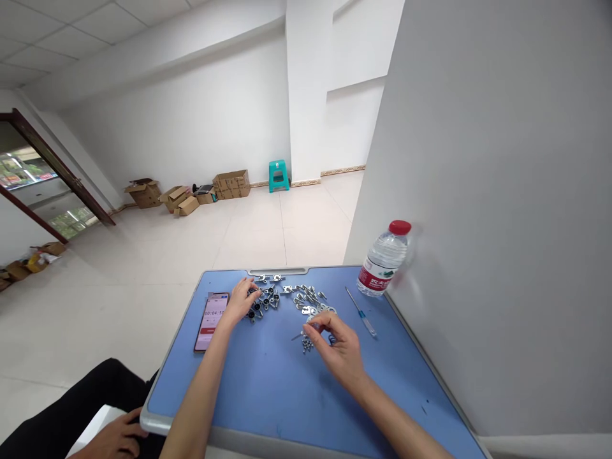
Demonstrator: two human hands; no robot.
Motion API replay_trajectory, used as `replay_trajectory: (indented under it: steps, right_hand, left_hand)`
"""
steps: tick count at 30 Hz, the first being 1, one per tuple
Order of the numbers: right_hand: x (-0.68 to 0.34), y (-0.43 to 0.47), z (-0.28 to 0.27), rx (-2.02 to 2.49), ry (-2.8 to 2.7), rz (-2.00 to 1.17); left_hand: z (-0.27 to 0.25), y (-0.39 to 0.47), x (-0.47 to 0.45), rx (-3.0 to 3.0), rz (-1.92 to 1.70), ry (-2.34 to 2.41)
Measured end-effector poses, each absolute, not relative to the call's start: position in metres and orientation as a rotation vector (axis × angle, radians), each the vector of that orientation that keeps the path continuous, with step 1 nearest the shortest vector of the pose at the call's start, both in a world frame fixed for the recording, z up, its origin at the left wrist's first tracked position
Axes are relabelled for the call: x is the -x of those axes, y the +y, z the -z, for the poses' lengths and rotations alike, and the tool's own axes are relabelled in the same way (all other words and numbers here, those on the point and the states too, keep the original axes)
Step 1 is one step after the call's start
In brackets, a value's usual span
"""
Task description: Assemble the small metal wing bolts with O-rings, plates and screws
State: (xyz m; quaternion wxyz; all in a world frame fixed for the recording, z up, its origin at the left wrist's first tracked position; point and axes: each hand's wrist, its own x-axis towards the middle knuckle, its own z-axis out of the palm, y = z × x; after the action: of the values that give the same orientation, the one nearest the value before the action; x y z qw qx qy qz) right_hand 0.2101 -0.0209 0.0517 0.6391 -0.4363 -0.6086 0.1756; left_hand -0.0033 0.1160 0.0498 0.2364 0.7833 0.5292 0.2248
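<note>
My left hand (243, 299) reaches over a group of small metal parts with black round pieces (266, 299). Its fingers are bent together at the group's left side, and what they pinch is hidden. Nearer to me, my right hand (337, 344) holds a thin metal pin (297, 336) between thumb and forefinger, above the blue tabletop (268, 389). Just under those fingertips lie several tiny screws (306, 346). Behind the right hand are flat metal plates (310, 310) and a heap of small silvery pieces (306, 293). Metal brackets (276, 278) lie along the far edge.
A phone (211, 322) showing a timer lies left of my left forearm. To the right are a screwdriver (362, 312) and a red-capped water bottle (384, 260) against the grey partition (502, 223). Another person's hand (117, 438) rests by the table's near left corner.
</note>
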Motion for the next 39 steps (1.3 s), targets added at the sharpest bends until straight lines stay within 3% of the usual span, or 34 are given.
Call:
replay_trajectory:
  steps: [16,23,39]
  right_hand:
    - [-0.211,-0.022,-0.054,0.954,-1.477,-0.368]
    - [-0.212,-0.023,-0.055,0.953,-1.474,-0.328]
    - [-0.214,-0.023,-0.057,0.934,-1.478,-0.307]
  left_hand:
    - [-0.047,0.084,0.005,-2.191,-0.489,1.409]
    - [-0.067,0.116,0.016,-2.252,-0.502,1.645]
    - [-0.045,0.147,0.006,-2.241,-0.368,1.878]
